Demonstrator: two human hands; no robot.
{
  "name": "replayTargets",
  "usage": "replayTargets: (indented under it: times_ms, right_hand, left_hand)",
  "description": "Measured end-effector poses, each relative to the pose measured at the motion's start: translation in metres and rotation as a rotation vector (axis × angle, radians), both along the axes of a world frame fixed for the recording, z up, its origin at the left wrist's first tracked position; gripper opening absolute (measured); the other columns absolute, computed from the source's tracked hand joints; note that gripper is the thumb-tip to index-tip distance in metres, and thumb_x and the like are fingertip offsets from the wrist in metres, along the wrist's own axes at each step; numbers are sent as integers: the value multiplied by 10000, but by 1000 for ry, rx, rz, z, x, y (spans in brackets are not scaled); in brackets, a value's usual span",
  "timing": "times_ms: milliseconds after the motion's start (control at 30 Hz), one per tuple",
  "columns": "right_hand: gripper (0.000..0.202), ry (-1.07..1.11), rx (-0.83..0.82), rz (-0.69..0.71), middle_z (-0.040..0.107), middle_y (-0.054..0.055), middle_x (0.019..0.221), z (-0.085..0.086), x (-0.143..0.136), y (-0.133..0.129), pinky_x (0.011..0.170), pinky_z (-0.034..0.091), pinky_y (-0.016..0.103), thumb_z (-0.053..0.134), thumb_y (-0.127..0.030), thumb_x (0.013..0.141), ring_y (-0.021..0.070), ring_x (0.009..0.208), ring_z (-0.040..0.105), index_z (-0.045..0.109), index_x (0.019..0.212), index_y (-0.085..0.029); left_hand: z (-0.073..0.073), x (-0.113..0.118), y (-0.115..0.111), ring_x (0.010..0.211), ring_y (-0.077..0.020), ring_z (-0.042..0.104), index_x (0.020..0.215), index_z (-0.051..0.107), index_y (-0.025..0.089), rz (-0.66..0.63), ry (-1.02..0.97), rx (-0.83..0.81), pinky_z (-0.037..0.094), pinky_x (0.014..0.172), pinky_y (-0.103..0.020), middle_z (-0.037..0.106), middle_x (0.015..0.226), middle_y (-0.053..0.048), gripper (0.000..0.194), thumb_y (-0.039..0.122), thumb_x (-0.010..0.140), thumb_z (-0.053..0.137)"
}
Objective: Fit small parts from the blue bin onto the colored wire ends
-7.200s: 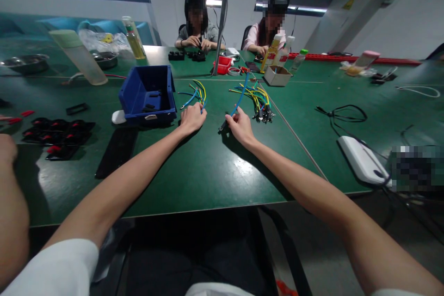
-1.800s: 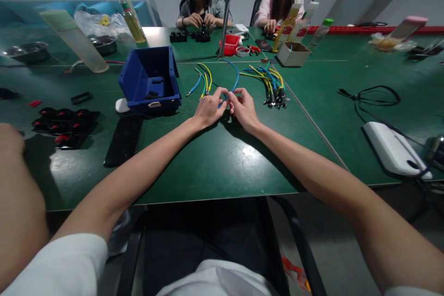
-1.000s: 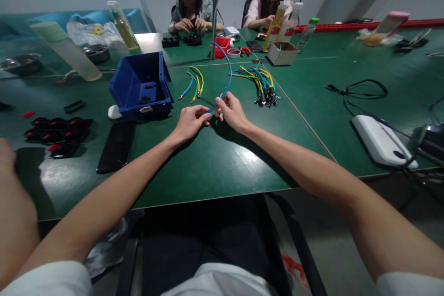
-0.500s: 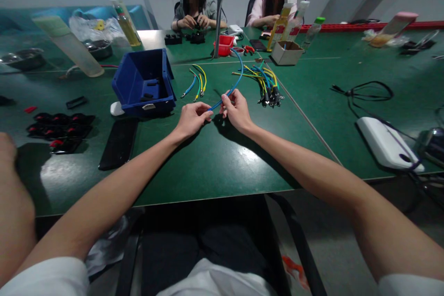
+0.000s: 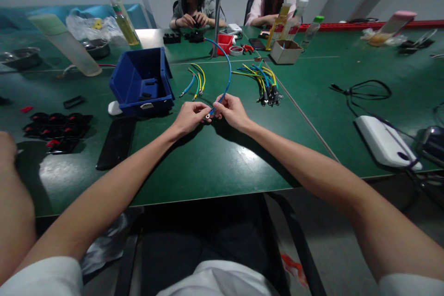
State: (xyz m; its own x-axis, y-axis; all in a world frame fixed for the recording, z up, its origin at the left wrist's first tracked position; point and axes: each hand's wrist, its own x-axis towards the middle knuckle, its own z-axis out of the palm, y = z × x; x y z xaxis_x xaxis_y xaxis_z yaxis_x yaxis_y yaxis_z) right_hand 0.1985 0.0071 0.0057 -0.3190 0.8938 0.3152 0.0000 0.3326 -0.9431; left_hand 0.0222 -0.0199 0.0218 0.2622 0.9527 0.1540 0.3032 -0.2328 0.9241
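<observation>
A long blue wire [image 5: 229, 67] arcs up and away from my two hands over the green table [image 5: 208, 166]. At its near end a ring terminal [image 5: 207, 116] shows between my fingertips. My left hand [image 5: 190, 118] pinches the wire by this terminal. Just to the right, my right hand [image 5: 231, 110] has its fingers closed round the wire. Beyond my left hand lie a few short wires [image 5: 199, 81], blue, green and yellow. A bundle of yellow, green and blue wires [image 5: 265, 78] with black-sleeved ends lies beyond my right hand.
A blue bin [image 5: 120, 78] with black pieces stands at the left, a black phone [image 5: 116, 143] before it. Black parts [image 5: 57, 127] lie further left. A white device [image 5: 386, 143] with a cable is at the right. Two people sit across the table.
The blue wire's free end has swung left and its arc is bigger. A ring terminal now shows at my fingertips, and my hands are closer together.
</observation>
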Motion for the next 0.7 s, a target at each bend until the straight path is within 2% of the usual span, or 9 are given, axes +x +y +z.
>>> replayTargets:
  times_ms: [233,533,700]
  right_hand:
    - [274,-52,71,25,580,-30,611,3,3,-1,517,432,228,670,-424,860,104,522,549,560,845,-174]
    - [318,-110,53,43,573,-30,600,1,2,-3,489,398,206,680,-451,842,95,511,538,559,834,-157]
    - [245,-133,100,25,580,-25,615,-1,2,-5,510,415,216,648,-387,874,101,528,550,562,846,-159]
  left_hand:
    - [4,-5,2,575,-119,625,808,680,128,-162,96,16,493,591,-247,713,747,-67,281,376,875,568]
    - [6,-5,-2,600,-136,641,732,680,123,-153,198,70,467,597,-235,688,649,-49,262,302,864,542]
    - [5,-5,-3,579,-129,632,723,673,124,-144,196,95,464,586,-231,698,670,-49,244,269,853,526]
